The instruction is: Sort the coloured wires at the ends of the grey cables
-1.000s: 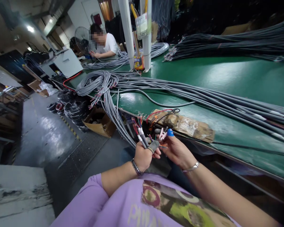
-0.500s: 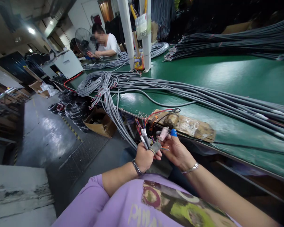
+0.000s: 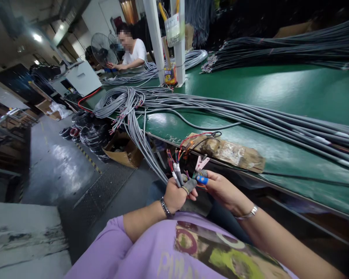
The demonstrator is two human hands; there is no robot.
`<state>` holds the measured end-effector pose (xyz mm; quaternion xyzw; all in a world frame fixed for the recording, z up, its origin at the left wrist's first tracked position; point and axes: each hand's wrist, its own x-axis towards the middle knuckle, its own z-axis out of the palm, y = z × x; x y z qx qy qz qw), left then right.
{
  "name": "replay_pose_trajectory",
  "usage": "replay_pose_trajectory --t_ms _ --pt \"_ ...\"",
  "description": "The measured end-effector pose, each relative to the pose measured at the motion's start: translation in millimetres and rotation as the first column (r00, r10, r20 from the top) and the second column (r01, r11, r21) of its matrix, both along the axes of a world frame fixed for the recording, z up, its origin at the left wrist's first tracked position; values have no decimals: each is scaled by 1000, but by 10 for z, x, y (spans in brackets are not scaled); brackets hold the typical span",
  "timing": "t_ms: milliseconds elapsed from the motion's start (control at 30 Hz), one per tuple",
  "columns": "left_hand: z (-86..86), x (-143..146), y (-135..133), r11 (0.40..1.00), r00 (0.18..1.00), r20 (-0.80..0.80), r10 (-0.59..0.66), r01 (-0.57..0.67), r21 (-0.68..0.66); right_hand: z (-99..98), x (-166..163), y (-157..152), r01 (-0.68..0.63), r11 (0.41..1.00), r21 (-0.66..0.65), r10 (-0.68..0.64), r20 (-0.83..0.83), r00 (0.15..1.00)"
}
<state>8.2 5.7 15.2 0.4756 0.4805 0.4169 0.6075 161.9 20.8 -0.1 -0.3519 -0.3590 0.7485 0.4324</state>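
Note:
My left hand is closed around several grey cables whose stripped ends fan out in red, dark and other thin wires. A grey cover sits on its thumb. Close against it, my right hand, with blue tape on the thumb and a grey finger cover, pinches some thin coloured wires. Just above the right fingertips stands a pink V-shaped clip, like a clothes peg; I cannot tell whether the hand holds it. The held cables run down from the pile on the bench.
Grey cables lie along the green bench. At its front edge is a taped wooden block with a red wire and black cord. A white post, a cardboard box and a seated person are farther off.
My right hand has turned and its thumb has come in from being raised to press against the fingers at the wires. The pink clip now shows its V shape. My left hand stays nearly still.

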Motion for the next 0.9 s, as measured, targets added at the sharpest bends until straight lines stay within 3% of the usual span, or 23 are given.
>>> replay_pose_trajectory --t_ms 233,300,367,467,533,633,800,900 --pt "10 -54 51 955 950 -112 -292 283 -93 88 15 -29 -25 992 122 0 199 980" --pt "2 -65 66 942 933 -147 -329 313 -124 82 25 -23 -47 990 136 13 242 970" --pt "-10 -65 80 957 947 -156 -280 262 -127 50 45 -7 15 993 116 -42 234 971" --pt "-30 -49 102 990 988 -119 -96 82 -113 -25 85 5 155 988 7 -154 140 978" --pt "-41 -35 118 994 997 -77 16 -24 -107 -71 90 -20 160 986 -43 -156 80 984" --pt "-50 -11 133 991 995 -30 94 -96 -93 -111 18 -99 147 989 29 -150 104 983" --pt "-77 -6 124 996 999 19 32 -31 -88 -41 -165 -173 314 926 209 -359 228 905" --pt "-106 -47 108 989 993 51 -109 114 -98 53 -189 -146 262 942 210 -307 220 926"
